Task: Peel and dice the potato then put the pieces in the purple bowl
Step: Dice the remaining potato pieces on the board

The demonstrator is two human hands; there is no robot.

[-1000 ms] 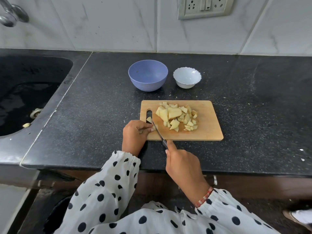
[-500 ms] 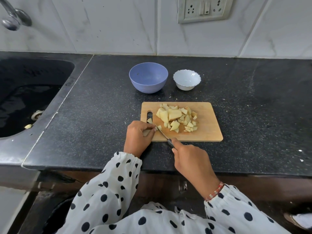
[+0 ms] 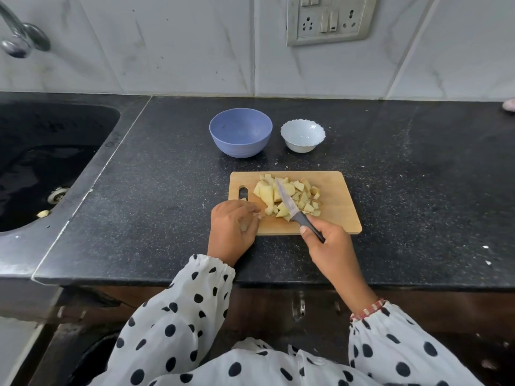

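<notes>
Two hands at cutting board [image 3: 342, 215], right hand [image 3: 328, 249] gripping knife [image 3: 292, 208], left hand [image 3: 232, 225] curled, contents unclear

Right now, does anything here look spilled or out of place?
A little. A pale scrap, perhaps potato, lies in the sink near the drain, and pale crumbs dot the counter to the right. The diced potato sits on the cutting board.

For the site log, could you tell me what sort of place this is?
Most likely a home kitchen: a black granite counter with a sunken sink and tap, a tiled wall with a switch-and-socket plate, and a wooden cutting board of diced potato.
</notes>
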